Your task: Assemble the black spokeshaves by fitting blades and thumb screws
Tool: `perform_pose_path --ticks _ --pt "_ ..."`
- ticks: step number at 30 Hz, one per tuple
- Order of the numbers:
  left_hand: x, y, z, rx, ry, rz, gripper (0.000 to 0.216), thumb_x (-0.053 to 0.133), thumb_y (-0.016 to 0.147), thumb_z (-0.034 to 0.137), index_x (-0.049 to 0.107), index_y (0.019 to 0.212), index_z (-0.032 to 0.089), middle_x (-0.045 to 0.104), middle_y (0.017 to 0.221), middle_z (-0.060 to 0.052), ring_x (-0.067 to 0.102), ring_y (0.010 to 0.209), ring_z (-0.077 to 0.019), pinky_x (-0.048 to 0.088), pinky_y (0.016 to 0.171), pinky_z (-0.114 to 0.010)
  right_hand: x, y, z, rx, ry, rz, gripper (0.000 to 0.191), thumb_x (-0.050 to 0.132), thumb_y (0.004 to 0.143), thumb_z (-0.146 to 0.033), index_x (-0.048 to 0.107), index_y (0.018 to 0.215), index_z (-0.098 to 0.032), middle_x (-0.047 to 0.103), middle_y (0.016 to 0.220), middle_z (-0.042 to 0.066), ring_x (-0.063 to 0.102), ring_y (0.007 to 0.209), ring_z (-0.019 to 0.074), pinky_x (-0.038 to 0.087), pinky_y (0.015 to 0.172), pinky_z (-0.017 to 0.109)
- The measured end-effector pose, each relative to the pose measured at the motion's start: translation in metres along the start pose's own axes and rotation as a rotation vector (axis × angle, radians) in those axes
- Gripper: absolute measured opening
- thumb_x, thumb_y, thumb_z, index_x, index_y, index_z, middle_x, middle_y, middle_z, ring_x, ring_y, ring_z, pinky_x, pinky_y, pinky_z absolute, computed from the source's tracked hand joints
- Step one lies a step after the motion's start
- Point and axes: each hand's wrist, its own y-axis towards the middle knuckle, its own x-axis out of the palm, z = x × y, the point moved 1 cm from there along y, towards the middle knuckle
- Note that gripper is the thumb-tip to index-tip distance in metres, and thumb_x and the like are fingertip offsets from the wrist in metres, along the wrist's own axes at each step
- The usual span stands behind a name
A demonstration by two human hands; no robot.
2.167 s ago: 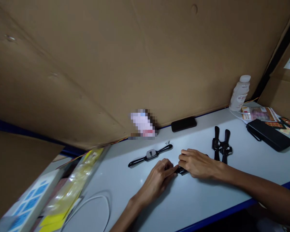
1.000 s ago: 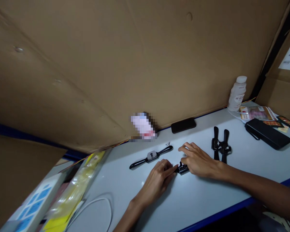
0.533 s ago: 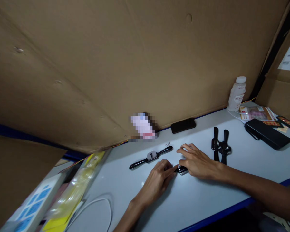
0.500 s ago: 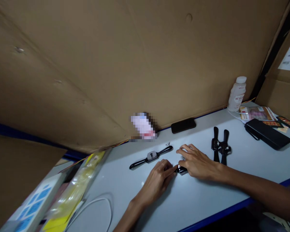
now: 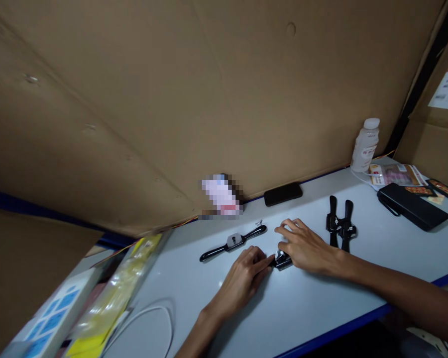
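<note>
A black spokeshave (image 5: 282,263) lies on the table between my hands, its far end hidden under my right palm. My left hand (image 5: 251,271) is closed, pinching the near handle against the tabletop. Over the body is my right hand (image 5: 306,247), with bent fingers; its thumb side rests by the bright metal part on top, and its upper fingers stay lifted. Behind them lies another spokeshave (image 5: 234,241) with a grey plate in its middle. A small silver screw (image 5: 259,223) sits beside that one's right handle.
Right of my hands lie two spokeshaves (image 5: 333,219) side by side. A dark phone (image 5: 283,194), a bottle (image 5: 365,146) and a black case (image 5: 413,207) stand or lie toward the back. Plastic packaging (image 5: 114,293) and a white cable (image 5: 145,311) occupy the left. Cardboard (image 5: 224,99) walls the back.
My right hand has shifted slightly right and its fingers have opened a little, baring more of the spokeshave's body and bright metal part. My left hand stays in place.
</note>
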Motion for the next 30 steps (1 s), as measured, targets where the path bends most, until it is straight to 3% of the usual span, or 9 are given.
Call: perform_pose_path --ticks 10,21,26,30 --pt "0.0008 -0.0010 -0.0008 -0.009 0.001 -0.008 0.031 0.051 0.104 0.022 0.070 0.128 0.025 0.061 0.096 -0.009 0.058 0.086 -0.0214 0.050 0.074 -0.033 -0.0019 0.0010 0.0002 -0.043 0.051 -0.002 0.027 0.056 0.091 -0.003 0.079 0.094 -0.017 0.066 0.118 0.014 0.051 0.117 0.0297 0.046 0.093 0.043" --pt "-0.0010 0.0009 0.0015 0.008 0.001 0.021 0.031 0.051 0.104 0.024 0.071 0.127 0.025 0.062 0.094 -0.009 0.059 0.084 -0.0204 0.052 0.074 -0.032 -0.0048 0.0018 0.0005 -0.028 -0.045 -0.028 0.022 0.058 0.091 -0.005 0.078 0.089 -0.014 0.066 0.115 0.015 0.052 0.116 0.0309 0.046 0.092 0.044" --pt "-0.0016 0.0006 0.0008 -0.001 -0.005 0.012 0.030 0.050 0.104 0.024 0.071 0.127 0.025 0.061 0.094 -0.008 0.059 0.084 -0.0205 0.051 0.073 -0.032 -0.0066 0.0019 -0.0005 -0.068 0.044 -0.027 0.026 0.058 0.092 -0.004 0.079 0.098 -0.018 0.065 0.122 0.013 0.051 0.118 0.0284 0.045 0.094 0.042" --pt "-0.0001 -0.0002 0.0001 -0.004 -0.006 -0.003 0.031 0.049 0.105 0.024 0.070 0.128 0.024 0.061 0.096 -0.008 0.058 0.086 -0.0211 0.051 0.074 -0.033 -0.0070 0.0020 -0.0011 -0.027 -0.018 -0.030 0.021 0.060 0.090 -0.005 0.079 0.093 -0.013 0.066 0.119 0.017 0.050 0.119 0.0318 0.045 0.094 0.045"
